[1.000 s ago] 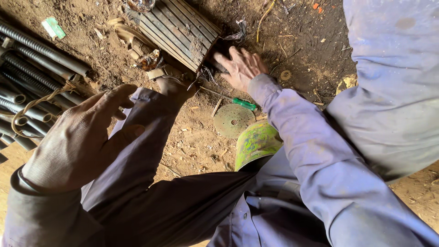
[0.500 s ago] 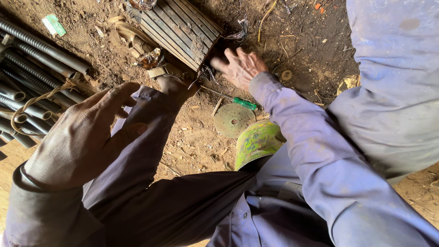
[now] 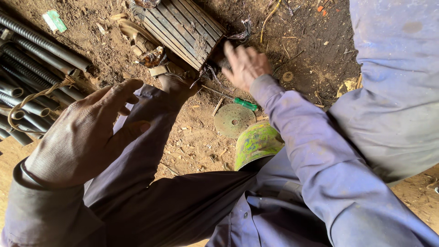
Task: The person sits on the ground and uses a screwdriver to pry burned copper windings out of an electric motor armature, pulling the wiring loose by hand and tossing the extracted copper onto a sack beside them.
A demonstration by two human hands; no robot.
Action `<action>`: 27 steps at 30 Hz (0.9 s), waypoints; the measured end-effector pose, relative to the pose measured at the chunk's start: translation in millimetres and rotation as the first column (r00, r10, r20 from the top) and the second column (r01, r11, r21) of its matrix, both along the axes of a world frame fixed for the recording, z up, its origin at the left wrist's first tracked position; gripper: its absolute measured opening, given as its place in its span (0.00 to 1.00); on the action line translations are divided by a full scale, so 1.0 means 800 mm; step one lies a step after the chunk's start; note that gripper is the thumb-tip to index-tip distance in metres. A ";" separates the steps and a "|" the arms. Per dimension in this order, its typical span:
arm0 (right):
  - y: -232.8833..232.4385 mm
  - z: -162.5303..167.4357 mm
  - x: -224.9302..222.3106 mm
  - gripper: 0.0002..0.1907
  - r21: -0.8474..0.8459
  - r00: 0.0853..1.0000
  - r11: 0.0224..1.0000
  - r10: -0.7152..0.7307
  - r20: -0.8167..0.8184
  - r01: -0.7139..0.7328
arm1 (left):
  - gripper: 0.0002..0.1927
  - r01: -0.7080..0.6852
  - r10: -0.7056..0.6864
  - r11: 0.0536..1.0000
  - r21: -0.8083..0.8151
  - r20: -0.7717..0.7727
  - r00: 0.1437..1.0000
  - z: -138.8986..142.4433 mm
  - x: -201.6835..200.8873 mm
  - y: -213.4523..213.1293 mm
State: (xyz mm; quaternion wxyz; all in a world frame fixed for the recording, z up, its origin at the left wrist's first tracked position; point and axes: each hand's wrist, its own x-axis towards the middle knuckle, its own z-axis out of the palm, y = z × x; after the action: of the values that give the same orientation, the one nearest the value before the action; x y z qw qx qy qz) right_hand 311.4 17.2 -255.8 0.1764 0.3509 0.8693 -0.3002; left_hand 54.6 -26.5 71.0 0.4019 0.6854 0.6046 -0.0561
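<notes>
Reaching in closer: our right hand (image 3: 247,66) has turned, fingers uncurled and gripping nothing, so its tips now work the wired end of the ribbed motor (image 3: 185,27) lying on the dirt. Our left hand (image 3: 176,84) stays pressed at its lower edge, grip hidden.

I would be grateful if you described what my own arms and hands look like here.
Both arms wear long sleeves of a dusty, smudged lavender-blue work shirt with small buttons down the front. The left sleeve lies in shadow and looks darker purple; the right sleeve is paler. The left hand and right hand are bare, with no gloves.
</notes>
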 end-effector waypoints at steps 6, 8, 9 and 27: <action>0.006 -0.002 0.006 0.19 -0.250 0.919 0.885 -0.389 0.062 0.392 | 0.34 0.035 -0.038 0.997 0.063 0.047 0.998 0.000 0.000 -0.003; 0.009 -0.001 0.005 0.18 -0.299 0.854 0.804 -0.511 0.097 0.515 | 0.33 0.039 -0.045 0.994 0.100 0.056 0.997 0.002 -0.001 -0.003; 0.010 0.000 0.005 0.19 -0.305 0.866 0.812 -0.486 0.117 0.497 | 0.33 0.040 -0.047 0.993 0.114 0.060 0.997 0.004 0.000 -0.002; -0.031 -0.052 0.029 0.17 -0.385 0.830 0.754 -0.375 0.413 0.532 | 0.32 -0.106 0.102 0.992 -0.073 -0.058 0.993 0.012 0.010 -0.001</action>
State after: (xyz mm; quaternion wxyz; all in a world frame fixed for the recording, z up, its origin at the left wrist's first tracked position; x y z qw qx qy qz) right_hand 334.3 -7.5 -297.6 0.3135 0.5404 0.6138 -0.4827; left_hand 62.4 -27.4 80.5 0.4133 0.6355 0.6476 -0.0767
